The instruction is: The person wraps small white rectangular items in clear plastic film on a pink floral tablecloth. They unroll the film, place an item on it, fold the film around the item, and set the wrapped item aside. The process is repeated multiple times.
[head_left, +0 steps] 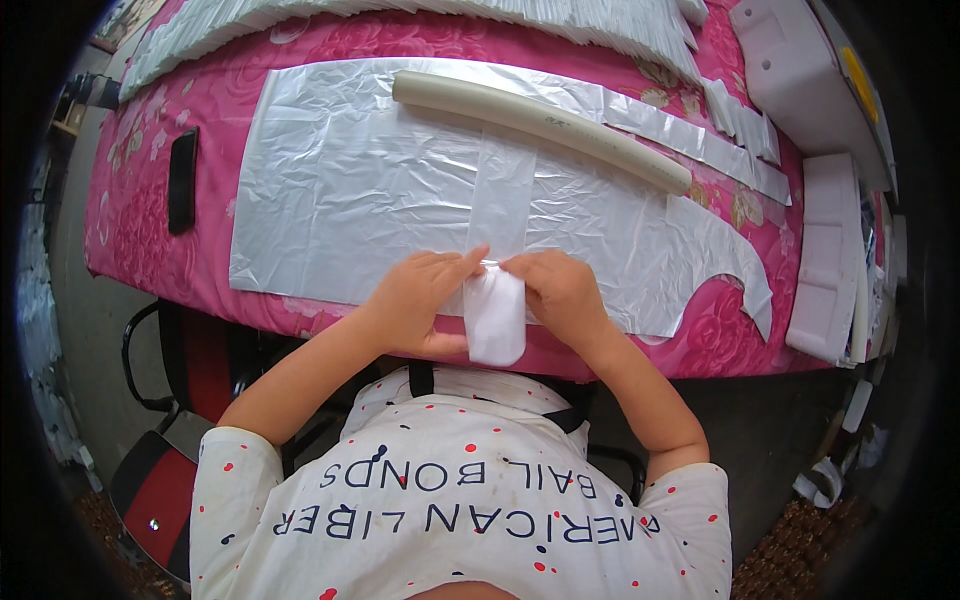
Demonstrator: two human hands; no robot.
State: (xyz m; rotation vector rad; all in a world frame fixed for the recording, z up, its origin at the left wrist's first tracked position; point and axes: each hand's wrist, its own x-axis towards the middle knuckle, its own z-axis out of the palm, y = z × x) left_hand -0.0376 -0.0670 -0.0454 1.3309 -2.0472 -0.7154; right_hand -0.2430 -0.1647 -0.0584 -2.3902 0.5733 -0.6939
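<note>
A folded white plastic piece (495, 325) hangs over the table's front edge between my two hands. Thumb and fingers of my left hand (412, 295) grip its left upper side. On the other side, my right hand (558, 290) pinches the upper right corner with bent fingers. From the fold, a flat strip of translucent white plastic film (500, 200) runs away from me. Beneath it, a large wrinkled silvery-white plastic sheet (330, 190) covers much of the table. A long beige pipe (545, 125) lies slantwise across the sheet, beyond my hands.
A pink floral cloth (140, 230) covers the table. A black phone (183, 180) lies at left. Stacked white plastic (420, 8) lines the far edge. Narrow film strips (700, 145) lie far right. White foam boxes (825, 250) stand at right. A red-and-black chair (155, 490) is at lower left.
</note>
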